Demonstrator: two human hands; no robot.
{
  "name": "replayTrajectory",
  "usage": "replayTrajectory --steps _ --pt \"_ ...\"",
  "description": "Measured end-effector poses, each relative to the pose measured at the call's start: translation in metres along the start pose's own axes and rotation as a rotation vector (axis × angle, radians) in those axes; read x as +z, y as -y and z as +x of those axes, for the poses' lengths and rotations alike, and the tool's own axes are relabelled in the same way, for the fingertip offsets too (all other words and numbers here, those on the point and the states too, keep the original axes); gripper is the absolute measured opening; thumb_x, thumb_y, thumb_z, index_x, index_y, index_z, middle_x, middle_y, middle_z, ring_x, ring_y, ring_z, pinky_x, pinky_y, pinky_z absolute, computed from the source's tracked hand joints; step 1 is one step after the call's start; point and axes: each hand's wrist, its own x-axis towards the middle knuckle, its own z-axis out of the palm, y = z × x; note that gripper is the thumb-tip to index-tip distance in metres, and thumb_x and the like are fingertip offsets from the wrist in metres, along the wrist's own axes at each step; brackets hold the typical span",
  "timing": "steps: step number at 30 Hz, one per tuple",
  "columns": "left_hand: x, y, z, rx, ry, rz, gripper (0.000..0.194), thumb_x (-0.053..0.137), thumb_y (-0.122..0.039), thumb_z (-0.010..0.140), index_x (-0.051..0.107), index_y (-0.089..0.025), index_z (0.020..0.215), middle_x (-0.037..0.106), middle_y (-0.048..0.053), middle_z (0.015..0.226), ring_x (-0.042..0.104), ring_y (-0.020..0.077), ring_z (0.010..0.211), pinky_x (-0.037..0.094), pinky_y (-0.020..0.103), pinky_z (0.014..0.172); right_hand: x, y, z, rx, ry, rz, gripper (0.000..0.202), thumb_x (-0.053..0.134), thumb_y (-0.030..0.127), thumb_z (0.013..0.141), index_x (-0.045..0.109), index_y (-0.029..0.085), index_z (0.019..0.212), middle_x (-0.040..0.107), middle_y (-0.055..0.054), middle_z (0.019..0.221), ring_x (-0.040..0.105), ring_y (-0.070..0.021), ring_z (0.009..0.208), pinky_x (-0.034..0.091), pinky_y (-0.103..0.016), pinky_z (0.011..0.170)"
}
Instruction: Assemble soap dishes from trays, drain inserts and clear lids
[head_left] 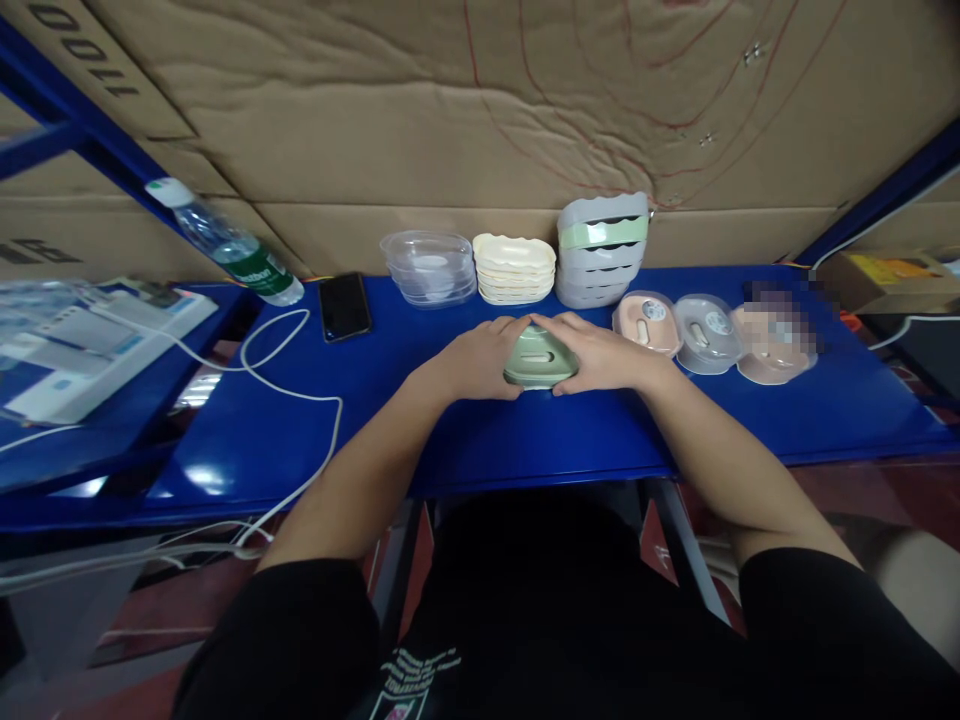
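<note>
Between my two hands, a green box with a small oval slot in its top (538,358) is gripped over the blue table (525,440). My left hand (484,360) wraps its left side, and my right hand (592,355) wraps its right side; the fingertips of both nearly meet at the far edge. Behind the hands are a stack of cream wavy-edged trays (514,270), a stack of clear lids (429,268) and a taller stack of grey and green containers (602,250). To the right sit a pink box (646,322), a grey box (706,335) and another pink box (772,350).
A black phone (345,306) lies at the left, near a leaning water bottle (225,245). A white cable (335,420) loops over the left of the table. Cardboard (375,130) stands along the back, and blue frame posts rise at both sides.
</note>
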Motion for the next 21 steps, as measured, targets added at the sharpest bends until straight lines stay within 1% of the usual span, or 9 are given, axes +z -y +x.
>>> replayTrajectory --steps 3,6,9,11,13,15,17,19,21 --pt "0.002 0.010 0.001 -0.042 -0.009 -0.013 0.116 0.094 -0.051 0.071 0.042 -0.019 0.169 0.062 0.023 0.160 0.066 0.0446 0.141 0.055 0.059 0.116 0.001 -0.003 0.003 -0.007 -0.034 -0.017 0.126 0.092 0.041 0.075 0.025 0.025 0.181 0.050 -0.020 0.166 0.054 -0.0486 0.150 0.048 -0.065 0.127" --pt "0.003 0.019 0.001 -0.088 0.003 -0.013 0.123 0.097 -0.063 0.069 0.042 -0.019 0.169 0.064 0.024 0.158 0.068 0.0459 0.139 0.056 0.059 0.114 0.000 -0.004 0.004 -0.006 -0.064 -0.012 0.120 0.091 0.041 0.076 0.032 0.022 0.179 0.048 -0.021 0.170 0.053 -0.0482 0.153 0.046 -0.065 0.128" --pt "0.002 0.024 0.000 -0.091 0.014 -0.020 0.121 0.097 -0.065 0.069 0.044 -0.020 0.168 0.069 0.023 0.153 0.070 0.0445 0.137 0.057 0.056 0.112 0.001 -0.007 0.006 -0.048 -0.089 -0.003 0.114 0.091 0.044 0.077 0.039 0.024 0.176 0.049 -0.019 0.170 0.051 -0.0454 0.156 0.044 -0.064 0.131" --pt "0.002 0.025 0.000 -0.105 0.024 -0.020 0.121 0.099 -0.064 0.066 0.047 -0.019 0.166 0.071 0.022 0.149 0.071 0.0445 0.135 0.058 0.055 0.111 0.002 -0.010 0.007 -0.069 -0.097 -0.007 0.111 0.092 0.048 0.077 0.043 0.024 0.174 0.050 -0.019 0.171 0.050 -0.0451 0.157 0.042 -0.065 0.132" --pt "0.002 0.025 0.001 -0.123 0.036 -0.016 0.124 0.099 -0.067 0.063 0.048 -0.019 0.166 0.071 0.022 0.148 0.070 0.0449 0.135 0.058 0.055 0.111 0.004 -0.013 0.008 -0.074 -0.099 -0.009 0.110 0.092 0.052 0.078 0.044 0.024 0.173 0.050 -0.018 0.172 0.050 -0.0455 0.157 0.042 -0.066 0.131" --pt "0.002 0.025 0.001 -0.131 0.050 -0.016 0.124 0.096 -0.073 0.064 0.049 -0.018 0.166 0.068 0.023 0.151 0.069 0.0453 0.137 0.057 0.054 0.113 0.006 -0.016 0.009 -0.073 -0.089 -0.001 0.111 0.091 0.056 0.079 0.043 0.027 0.174 0.050 -0.017 0.172 0.051 -0.0455 0.157 0.043 -0.067 0.131" --pt "0.003 0.026 0.002 -0.127 0.063 -0.023 0.120 0.092 -0.075 0.068 0.050 -0.019 0.165 0.067 0.023 0.153 0.068 0.0450 0.138 0.056 0.055 0.114 0.008 -0.018 0.009 -0.059 -0.061 0.009 0.112 0.090 0.057 0.081 0.039 0.027 0.176 0.049 -0.018 0.173 0.051 -0.0455 0.157 0.045 -0.067 0.130" --pt "0.005 0.027 0.003 -0.123 0.063 -0.039 0.116 0.091 -0.073 0.071 0.050 -0.019 0.165 0.068 0.022 0.151 0.068 0.0444 0.138 0.056 0.056 0.114 0.009 -0.018 0.009 -0.040 -0.033 0.012 0.112 0.089 0.056 0.083 0.037 0.024 0.176 0.047 -0.020 0.174 0.051 -0.0461 0.157 0.045 -0.067 0.129" --pt "0.007 0.028 0.004 -0.125 0.049 -0.060 0.114 0.091 -0.070 0.071 0.050 -0.019 0.165 0.068 0.022 0.150 0.069 0.0443 0.137 0.057 0.058 0.113 0.010 -0.019 0.009 -0.029 -0.027 0.006 0.111 0.088 0.056 0.084 0.037 0.023 0.177 0.045 -0.020 0.176 0.050 -0.0472 0.158 0.045 -0.068 0.129"
